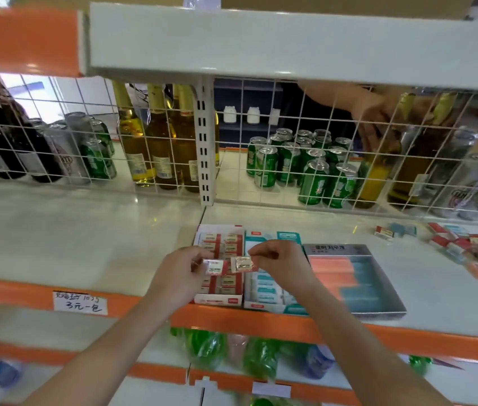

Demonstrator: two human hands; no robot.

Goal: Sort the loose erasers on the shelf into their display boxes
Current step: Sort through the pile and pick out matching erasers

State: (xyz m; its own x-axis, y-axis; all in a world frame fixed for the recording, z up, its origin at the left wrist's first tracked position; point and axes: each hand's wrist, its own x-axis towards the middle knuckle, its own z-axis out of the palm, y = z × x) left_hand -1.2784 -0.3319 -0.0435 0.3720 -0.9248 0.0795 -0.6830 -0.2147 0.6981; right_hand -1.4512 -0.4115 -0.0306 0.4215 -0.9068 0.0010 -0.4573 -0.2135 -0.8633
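Note:
My left hand point(183, 266) pinches a red-and-white eraser point(216, 267) marked 2B above the red display box point(220, 300), which is nearly full of matching erasers. Beside it, my right hand point(277, 260) pinches a second small wrapped eraser point(242, 264) by its edge. Next to the red box stands a teal box point(272, 307) with teal-and-white erasers, then a grey box point(384, 303) holding pink and blue erasers. Loose erasers point(463, 244) in red, blue and pink lie scattered on the shelf at the right, with a few more eraser pieces point(393, 231) nearer the wire back.
A white wire grid point(290, 159) backs the shelf; behind it stand green cans point(311, 171), glass bottles point(155, 142) and another person's hand point(375, 112). An upper shelf point(261, 42) overhangs. The orange shelf edge point(261, 320) carries a handwritten price label point(79, 303). Bottles fill the shelf below.

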